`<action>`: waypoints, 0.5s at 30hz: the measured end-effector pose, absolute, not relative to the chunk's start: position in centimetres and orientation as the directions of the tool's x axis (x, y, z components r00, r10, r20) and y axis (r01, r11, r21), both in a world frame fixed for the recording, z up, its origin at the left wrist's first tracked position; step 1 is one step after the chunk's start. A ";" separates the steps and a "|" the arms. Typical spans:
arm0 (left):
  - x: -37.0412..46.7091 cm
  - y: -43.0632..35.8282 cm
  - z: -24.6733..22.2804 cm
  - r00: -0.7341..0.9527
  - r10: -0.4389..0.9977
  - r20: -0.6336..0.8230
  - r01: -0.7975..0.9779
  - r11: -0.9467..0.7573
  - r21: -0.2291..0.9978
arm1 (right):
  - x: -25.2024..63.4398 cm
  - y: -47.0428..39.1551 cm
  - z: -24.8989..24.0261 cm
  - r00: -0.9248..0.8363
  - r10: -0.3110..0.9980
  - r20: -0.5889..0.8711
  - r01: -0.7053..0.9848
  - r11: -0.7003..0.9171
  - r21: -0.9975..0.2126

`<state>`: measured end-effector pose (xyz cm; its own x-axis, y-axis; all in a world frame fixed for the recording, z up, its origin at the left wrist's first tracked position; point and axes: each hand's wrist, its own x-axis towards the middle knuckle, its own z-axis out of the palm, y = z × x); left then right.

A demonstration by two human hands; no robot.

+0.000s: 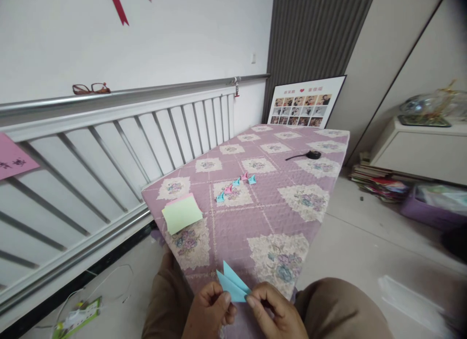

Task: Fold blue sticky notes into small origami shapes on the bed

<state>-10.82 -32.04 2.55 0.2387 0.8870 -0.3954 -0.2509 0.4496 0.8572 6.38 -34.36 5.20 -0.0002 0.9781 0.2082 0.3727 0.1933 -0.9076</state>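
A folded sheet of light blue paper [233, 285] with two pointed flaps is held just above the near edge of the table. My left hand [210, 307] pinches its lower left part between thumb and fingers. At its right corner, my right hand [273, 310] grips it the same way. Farther up the cloth lie several small folded paper pieces in a slanting row, among them a blue one [220, 197] and a pink one [228, 189]. To their left sits a stack of pale green paper sheets [182, 214] with pink ones beneath.
A purple floral tablecloth [270, 217] covers the table. Toward its far right lies a black key-like object with a strap [313, 154]. A white railing [146, 144] runs along the left, with glasses [91, 88] on its rail. A photo board [306, 103] leans behind the table.
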 end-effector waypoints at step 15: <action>-10.6 -32.4 4.4 0.052 0.968 -0.244 -0.093 0.248 0.964 | 5.1 -34.1 4.2 0.064 0.993 -0.102 -0.084 -0.096 -0.992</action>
<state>-10.63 -32.42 4.41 0.0522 0.9683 -0.2444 -0.0926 0.2483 0.9642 5.15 -34.08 4.19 0.0644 0.9927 -0.1018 -0.0840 -0.0963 -0.9918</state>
